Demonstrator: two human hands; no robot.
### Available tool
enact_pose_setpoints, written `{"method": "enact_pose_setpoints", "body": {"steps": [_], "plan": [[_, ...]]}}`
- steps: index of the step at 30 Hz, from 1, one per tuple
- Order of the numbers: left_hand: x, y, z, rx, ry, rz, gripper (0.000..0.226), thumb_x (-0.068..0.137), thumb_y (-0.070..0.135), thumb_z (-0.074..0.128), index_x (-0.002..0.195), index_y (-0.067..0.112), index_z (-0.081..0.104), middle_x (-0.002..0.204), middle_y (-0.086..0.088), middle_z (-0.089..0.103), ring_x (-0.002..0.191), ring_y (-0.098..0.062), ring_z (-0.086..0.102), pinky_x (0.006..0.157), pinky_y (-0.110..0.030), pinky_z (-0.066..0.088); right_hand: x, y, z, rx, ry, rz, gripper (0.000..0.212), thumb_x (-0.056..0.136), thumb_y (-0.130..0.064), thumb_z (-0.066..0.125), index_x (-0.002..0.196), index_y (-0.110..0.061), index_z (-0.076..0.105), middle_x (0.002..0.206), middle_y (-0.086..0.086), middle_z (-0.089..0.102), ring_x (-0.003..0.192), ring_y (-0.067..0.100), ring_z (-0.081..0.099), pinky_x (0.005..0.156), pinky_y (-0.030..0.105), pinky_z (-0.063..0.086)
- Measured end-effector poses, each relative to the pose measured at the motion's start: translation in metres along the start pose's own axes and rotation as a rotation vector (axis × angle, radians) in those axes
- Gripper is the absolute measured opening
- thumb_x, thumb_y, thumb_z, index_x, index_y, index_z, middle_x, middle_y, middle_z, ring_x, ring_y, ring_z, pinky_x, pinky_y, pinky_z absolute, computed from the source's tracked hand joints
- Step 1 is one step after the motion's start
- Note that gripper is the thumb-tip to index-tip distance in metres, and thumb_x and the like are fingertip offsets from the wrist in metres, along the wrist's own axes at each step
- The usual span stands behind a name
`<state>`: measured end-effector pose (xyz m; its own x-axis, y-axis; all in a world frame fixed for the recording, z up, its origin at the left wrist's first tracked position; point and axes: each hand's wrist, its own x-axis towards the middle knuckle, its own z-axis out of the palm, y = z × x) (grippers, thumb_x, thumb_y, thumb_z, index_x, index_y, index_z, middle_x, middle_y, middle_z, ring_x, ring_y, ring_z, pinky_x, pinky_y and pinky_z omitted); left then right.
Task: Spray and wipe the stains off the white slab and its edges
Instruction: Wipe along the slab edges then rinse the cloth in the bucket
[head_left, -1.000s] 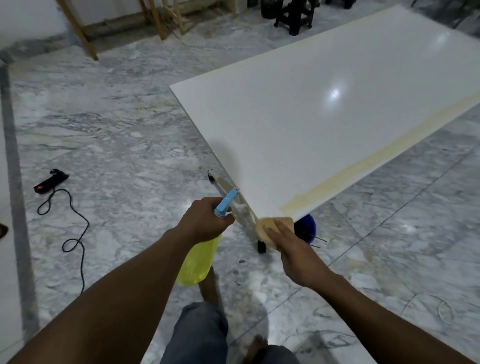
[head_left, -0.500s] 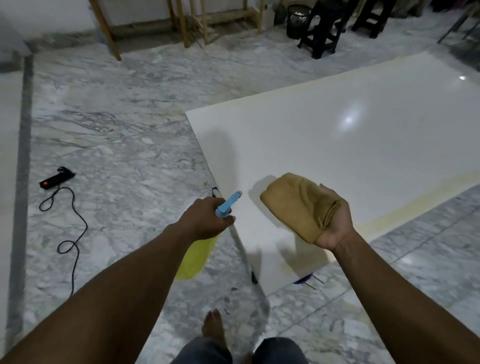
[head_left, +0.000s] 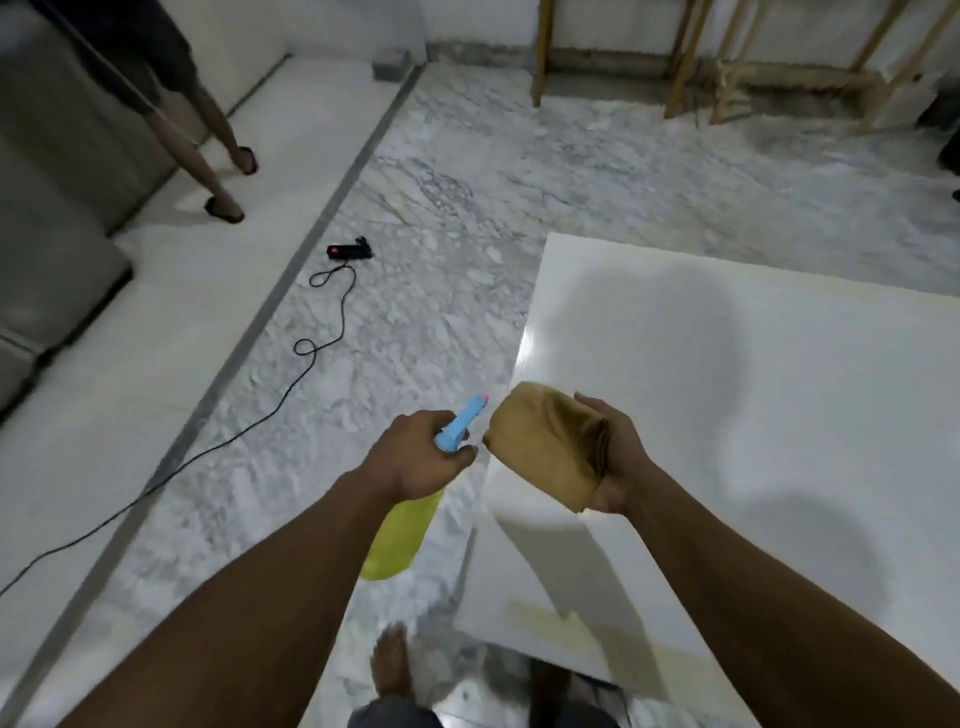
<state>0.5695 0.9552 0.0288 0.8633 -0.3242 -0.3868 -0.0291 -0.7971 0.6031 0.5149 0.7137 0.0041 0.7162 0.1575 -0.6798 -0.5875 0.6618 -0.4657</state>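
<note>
My left hand is clenched around the neck of the spray bottle; its yellow body hangs below my fist over the marble floor, and the blue nozzle sticks up and forward, tipped toward the cloth. My right hand grasps a folded tan cloth, palm turned up, thumb on top of the folds, the bundle held in the air above the near-left part of the white slab. Nozzle and cloth are just beside each other, not touching. The slab lies flat to my right, raised off the floor, its left edge running away from me; a pale yellowish strip shows along the near edge. Shadows of my arms fall across the glossy surface. My bare foot stands on the floor just beside the slab's near corner. Further left, a black power strip with a red light lies on the marble, its cable looping toward me. Another person's legs in sandals stand at far left. Wooden frames lean along the back wall.
</note>
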Motion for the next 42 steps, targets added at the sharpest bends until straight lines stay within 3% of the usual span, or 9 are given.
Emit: {"method": "enact_pose_setpoints", "body": {"steps": [6, 13, 21, 26, 31, 34, 36, 39, 42], "plan": [[-0.083, -0.004, 0.036, -0.084, 0.128, -0.168, 0.016, 0.087, 0.043, 0.072, 0.094, 0.029, 0.069, 0.091, 0.005, 0.074, 0.090, -0.018, 0.069, 0.081, -0.033, 0.054, -0.007, 0.016, 0.007, -0.138, -0.201, 0.208, 0.063, 0.087, -0.053, 0.054, 0.134, -0.011, 0.060, 0.143, 0.017, 0.054, 0.137, 0.035, 0.045, 0.117, 0.046, 0.029], [-0.180, 0.001, 0.087, -0.066, 0.220, -0.264, 0.030, 0.077, 0.053, 0.066, 0.092, 0.027, 0.069, 0.085, 0.001, 0.074, 0.082, -0.020, 0.069, 0.077, -0.040, 0.056, -0.056, 0.053, -0.010, -0.223, -0.271, 0.251, 0.057, 0.093, -0.049, 0.047, 0.122, -0.006, 0.068, 0.126, 0.019, 0.066, 0.106, 0.034, 0.067, 0.103, 0.043, 0.044], [-0.279, 0.043, 0.185, -0.144, 0.230, -0.259, 0.030, 0.078, 0.055, 0.066, 0.092, 0.028, 0.069, 0.086, 0.001, 0.073, 0.081, -0.020, 0.068, 0.077, -0.038, 0.054, -0.142, 0.096, -0.073, -0.282, -0.322, 0.284, 0.060, 0.093, -0.050, 0.047, 0.132, -0.006, 0.061, 0.137, 0.019, 0.059, 0.127, 0.036, 0.055, 0.113, 0.046, 0.037], [-0.302, 0.074, 0.229, -0.143, 0.245, -0.292, 0.025, 0.077, 0.051, 0.063, 0.065, 0.033, 0.050, 0.065, 0.006, 0.056, 0.063, -0.018, 0.055, 0.062, -0.034, 0.047, -0.168, 0.098, -0.112, -0.353, -0.286, 0.339, 0.057, 0.093, -0.049, 0.050, 0.130, -0.008, 0.063, 0.134, 0.018, 0.061, 0.128, 0.036, 0.055, 0.113, 0.047, 0.037], [-0.298, 0.090, 0.254, -0.219, 0.284, -0.375, 0.037, 0.077, 0.059, 0.065, 0.094, 0.026, 0.066, 0.089, 0.000, 0.072, 0.081, -0.023, 0.066, 0.074, -0.040, 0.053, -0.147, 0.060, -0.120, -0.477, -0.252, 0.329, 0.050, 0.097, -0.037, 0.046, 0.132, -0.004, 0.060, 0.134, 0.019, 0.061, 0.126, 0.035, 0.056, 0.112, 0.046, 0.039], [-0.291, 0.092, 0.264, -0.314, 0.382, -0.416, 0.026, 0.085, 0.052, 0.069, 0.086, 0.027, 0.060, 0.080, -0.001, 0.067, 0.071, -0.023, 0.059, 0.067, -0.037, 0.046, -0.113, 0.037, -0.094, -0.857, -0.214, 0.149, 0.033, 0.092, -0.030, 0.050, 0.107, -0.006, 0.067, 0.110, 0.015, 0.068, 0.097, 0.030, 0.067, 0.089, 0.035, 0.052], [-0.287, 0.090, 0.270, -0.381, 0.460, -0.459, 0.028, 0.083, 0.053, 0.067, 0.090, 0.025, 0.064, 0.085, -0.001, 0.070, 0.077, -0.025, 0.064, 0.071, -0.040, 0.052, -0.095, 0.038, -0.062, -1.226, -0.279, -0.107, 0.023, 0.094, -0.030, 0.042, 0.095, -0.015, 0.059, 0.099, 0.008, 0.065, 0.082, 0.025, 0.060, 0.073, 0.032, 0.047], [-0.285, 0.086, 0.287, -0.442, 0.530, -0.534, 0.033, 0.078, 0.060, 0.063, 0.094, 0.032, 0.065, 0.092, 0.000, 0.075, 0.085, -0.023, 0.070, 0.079, -0.042, 0.056, -0.062, 0.068, -0.029, -1.631, -0.501, -0.497, 0.031, 0.099, -0.037, 0.039, 0.125, -0.031, 0.054, 0.103, -0.003, 0.067, 0.090, 0.016, 0.061, 0.083, 0.031, 0.048], [-0.292, 0.082, 0.304, -0.450, 0.526, -0.577, 0.038, 0.076, 0.063, 0.061, 0.094, 0.029, 0.067, 0.086, -0.003, 0.074, 0.082, -0.025, 0.070, 0.079, -0.044, 0.056, -0.025, 0.121, -0.044, -1.992, -0.831, -0.699, 0.055, 0.096, -0.035, 0.037, 0.149, -0.022, 0.038, 0.129, 0.009, 0.058, 0.117, 0.027, 0.054, 0.097, 0.035, 0.044]]}}
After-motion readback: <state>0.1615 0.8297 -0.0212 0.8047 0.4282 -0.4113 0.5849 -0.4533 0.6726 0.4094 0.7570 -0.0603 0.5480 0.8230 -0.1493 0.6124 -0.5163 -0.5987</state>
